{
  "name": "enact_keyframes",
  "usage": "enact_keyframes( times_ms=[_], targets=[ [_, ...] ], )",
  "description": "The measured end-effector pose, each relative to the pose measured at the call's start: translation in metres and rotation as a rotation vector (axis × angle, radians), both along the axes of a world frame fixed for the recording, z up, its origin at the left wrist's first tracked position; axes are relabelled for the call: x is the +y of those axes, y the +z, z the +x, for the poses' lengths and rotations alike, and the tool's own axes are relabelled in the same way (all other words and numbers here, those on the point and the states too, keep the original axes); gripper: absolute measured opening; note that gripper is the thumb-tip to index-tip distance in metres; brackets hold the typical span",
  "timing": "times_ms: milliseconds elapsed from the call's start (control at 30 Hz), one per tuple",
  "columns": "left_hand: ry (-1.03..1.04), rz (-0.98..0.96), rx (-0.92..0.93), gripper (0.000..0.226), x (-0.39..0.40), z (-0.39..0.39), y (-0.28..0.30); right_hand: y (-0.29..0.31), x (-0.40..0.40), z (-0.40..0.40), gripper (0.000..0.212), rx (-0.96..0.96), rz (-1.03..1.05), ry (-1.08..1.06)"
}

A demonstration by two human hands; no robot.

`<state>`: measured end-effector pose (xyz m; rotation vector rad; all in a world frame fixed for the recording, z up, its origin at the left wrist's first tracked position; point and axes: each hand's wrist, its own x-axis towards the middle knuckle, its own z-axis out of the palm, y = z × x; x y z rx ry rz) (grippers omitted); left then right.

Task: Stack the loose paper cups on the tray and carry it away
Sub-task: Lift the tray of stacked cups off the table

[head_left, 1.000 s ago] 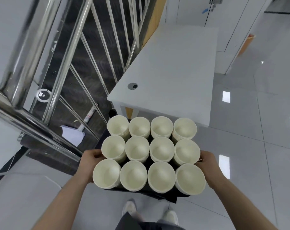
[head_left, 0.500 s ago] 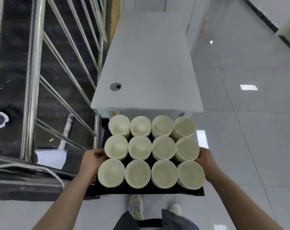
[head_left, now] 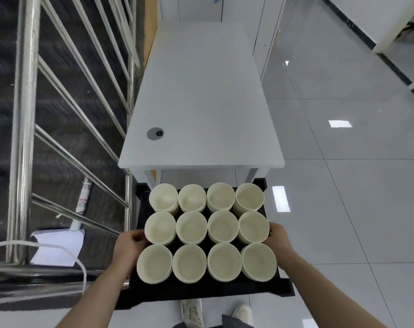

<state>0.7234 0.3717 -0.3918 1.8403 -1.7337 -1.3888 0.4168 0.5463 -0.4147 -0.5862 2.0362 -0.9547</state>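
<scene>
A black tray is held level in the air in front of my body. Several stacks of cream paper cups stand upright on it in tidy rows, filling most of its surface. My left hand grips the tray's left edge beside the cups. My right hand grips the right edge, its fingers partly hidden behind the cups. The tray's far end almost reaches the near end of the white table.
The white table has a round grey cable port near its front left. A steel stair railing runs along the left, with papers and a white cord behind it. Glossy tiled floor lies to the right. My shoes show below the tray.
The view has swung so the table now lies straight ahead, and the tray has drawn closer to its near end. Both hands keep the same hold on the tray.
</scene>
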Motion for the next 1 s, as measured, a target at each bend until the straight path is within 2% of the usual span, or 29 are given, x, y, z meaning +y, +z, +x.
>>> enact_keyframes(
  times_ms=[367,567,867,900,1000],
  targets=[
    [0.003,-0.033,0.012,0.051,0.002,0.003,-0.023,-0.016,0.002,-0.002,0.024,0.053,0.040,0.022],
    [0.037,-0.010,0.024,0.018,0.001,0.003,-0.026,-0.018,0.002,-0.003,0.024,0.056,0.044,0.012],
    [0.064,0.014,0.090,0.019,0.008,0.006,-0.025,-0.015,0.004,-0.002,0.013,0.059,0.058,0.038],
    [0.076,-0.004,0.084,0.015,0.011,0.007,-0.023,-0.013,0.004,-0.002,0.012,0.055,0.061,0.049],
    [0.177,-0.106,0.086,0.024,0.018,0.009,-0.011,-0.009,0.008,-0.003,0.012,0.044,0.062,0.080]
  ],
)
